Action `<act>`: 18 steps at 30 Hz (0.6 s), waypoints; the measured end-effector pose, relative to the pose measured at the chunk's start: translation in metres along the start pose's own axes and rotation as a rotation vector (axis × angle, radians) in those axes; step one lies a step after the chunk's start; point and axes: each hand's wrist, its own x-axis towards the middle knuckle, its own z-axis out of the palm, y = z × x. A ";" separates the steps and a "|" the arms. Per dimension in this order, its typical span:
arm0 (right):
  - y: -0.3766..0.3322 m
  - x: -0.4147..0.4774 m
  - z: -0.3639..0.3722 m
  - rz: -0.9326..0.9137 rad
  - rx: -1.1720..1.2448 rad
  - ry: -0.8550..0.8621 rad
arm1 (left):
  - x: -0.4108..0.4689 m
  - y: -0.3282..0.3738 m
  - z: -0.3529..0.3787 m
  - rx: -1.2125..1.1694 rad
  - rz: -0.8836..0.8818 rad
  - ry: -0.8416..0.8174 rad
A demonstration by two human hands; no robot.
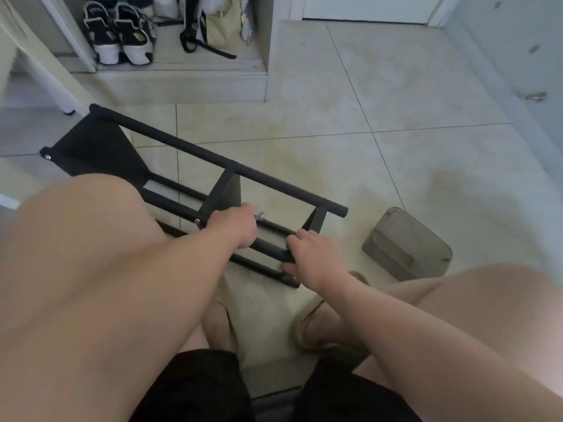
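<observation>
One black tube rack (213,156) lies tilted on the tiled floor (396,102), running from far left to near centre between the person's two bare knees. It shows one long upper tube, three shorter tubes nearer the hands, two uprights and one black fabric panel (97,150) at its far left end. Two screw heads are visible on it.

The left hand (234,226) is curled over a lower tube, and the tip of one small silver spanner (260,216) sticks out of its fist. The right hand (307,260) grips the near ends of the lower tubes, fingers wrapped over them.

One grey pouch (408,245) lies just right of the rack, apart from it. The rack's far left corner lies near one white table leg (51,83). Open floor stretches far and right of the rack up to a pale wall. The near side is closed in by the knees and two slippered feet (307,324).

The floor is large beige tiles with dark joints. At far left a raised step (182,83) carries one pair of black-and-white shoes (118,32) and one cream bag (219,25) with black straps.
</observation>
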 end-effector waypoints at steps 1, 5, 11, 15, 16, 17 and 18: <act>-0.008 -0.005 0.001 -0.007 -0.002 -0.012 | -0.005 -0.004 0.001 0.003 -0.002 -0.016; -0.037 -0.030 0.010 0.003 -0.005 -0.046 | -0.025 -0.016 0.013 0.053 0.031 -0.090; -0.036 -0.051 0.009 0.107 -0.050 0.002 | -0.036 -0.032 0.029 -0.008 0.118 0.006; -0.019 -0.047 -0.001 0.301 -0.024 -0.083 | -0.037 -0.036 0.035 -0.034 0.153 0.045; -0.016 -0.045 -0.003 0.317 -0.034 -0.121 | -0.038 -0.037 0.036 -0.040 0.154 0.044; -0.012 -0.042 -0.004 0.321 -0.039 -0.157 | -0.038 -0.037 0.037 -0.043 0.157 0.042; -0.009 -0.040 -0.004 0.319 -0.040 -0.193 | -0.039 -0.038 0.037 -0.042 0.165 0.044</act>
